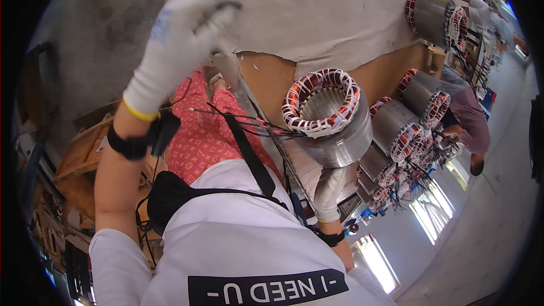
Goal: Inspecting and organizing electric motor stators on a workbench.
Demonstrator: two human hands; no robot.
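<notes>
A metal motor stator is tilted on the covered table to my right, its round opening turned up toward me. Orange-red copper windings laced with white cord ring that opening, and dark and reddish lead wires stretch leftward from it. My right hand, in a white glove, is up against the stator's near side and steadies it; the body hides the fingers. High on the left is my left hand, also gloved and slightly blurred. Its fingers are half bent, apart from the thumb, with nothing visible in them.
More stators lie on their sides in a row along the right, wires hanging off them. Another stator lies at the far right. Grey-beige sheeting covers brown board. Wooden crates stand left. People are at the right.
</notes>
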